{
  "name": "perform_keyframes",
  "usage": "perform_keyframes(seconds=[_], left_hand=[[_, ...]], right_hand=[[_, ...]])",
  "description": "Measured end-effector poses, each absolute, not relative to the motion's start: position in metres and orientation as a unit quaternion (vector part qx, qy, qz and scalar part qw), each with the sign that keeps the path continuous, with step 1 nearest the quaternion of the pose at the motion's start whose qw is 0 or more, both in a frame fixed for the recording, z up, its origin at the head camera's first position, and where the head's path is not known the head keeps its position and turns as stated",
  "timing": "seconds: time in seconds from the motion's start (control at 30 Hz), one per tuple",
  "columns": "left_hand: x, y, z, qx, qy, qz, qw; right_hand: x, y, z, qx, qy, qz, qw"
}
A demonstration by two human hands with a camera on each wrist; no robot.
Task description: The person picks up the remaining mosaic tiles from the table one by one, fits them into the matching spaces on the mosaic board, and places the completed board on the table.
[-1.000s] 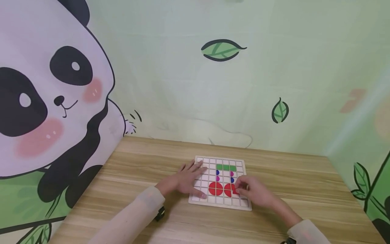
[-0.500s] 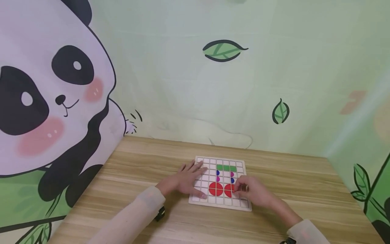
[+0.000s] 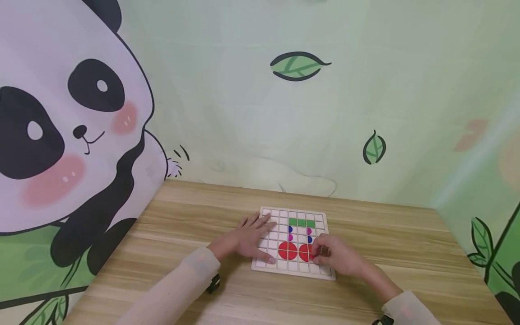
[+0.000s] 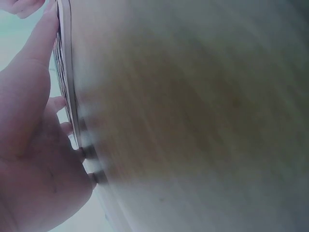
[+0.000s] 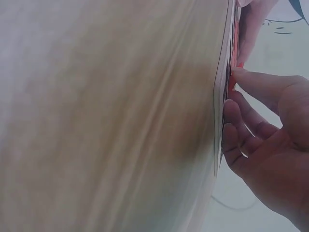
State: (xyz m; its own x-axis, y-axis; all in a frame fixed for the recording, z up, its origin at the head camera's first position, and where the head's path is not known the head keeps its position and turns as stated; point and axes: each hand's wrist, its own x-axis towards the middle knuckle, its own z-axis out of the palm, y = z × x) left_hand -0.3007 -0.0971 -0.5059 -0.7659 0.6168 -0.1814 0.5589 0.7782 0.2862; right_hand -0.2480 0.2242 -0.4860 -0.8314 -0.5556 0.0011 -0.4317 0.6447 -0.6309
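A white gridded board (image 3: 283,221) lies flat on the table. My left hand (image 3: 249,239) rests on its left side, fingers spread, with the thumb near the front edge. At the board's right side, my right hand (image 3: 339,255) pinches a small red piece (image 5: 232,83) between thumb and index finger, against the board in the right wrist view. To its left are a partly hidden red disc shape (image 3: 304,249) and a full red disc (image 3: 283,247), both made of pieces. Behind them sit blue half-rounds (image 3: 290,229), magenta half-rounds (image 3: 290,237) and a row of green squares (image 3: 301,222).
The wooden table (image 3: 203,212) reaches back to a pale green wall cloth (image 3: 227,104) printed with leaves and a large panda (image 3: 93,122). Dark straps (image 3: 214,284) show at both sleeve cuffs. Wood grain blurs across much of both wrist views.
The red piece at my right fingertips stuck out visibly a second ago; it has since shifted and is now mostly covered by the fingers. My left hand stays in place.
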Motion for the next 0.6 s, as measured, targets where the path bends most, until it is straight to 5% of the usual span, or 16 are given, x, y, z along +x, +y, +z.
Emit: perform_keyframes(seconds=[0.6], left_hand=[[-0.3004,-0.0975,-0.5057,0.313,0.934,0.108,0.134]], right_hand=[[-0.2486,0.2217,-0.4878,-0.245,0.902,-0.337,0.117]])
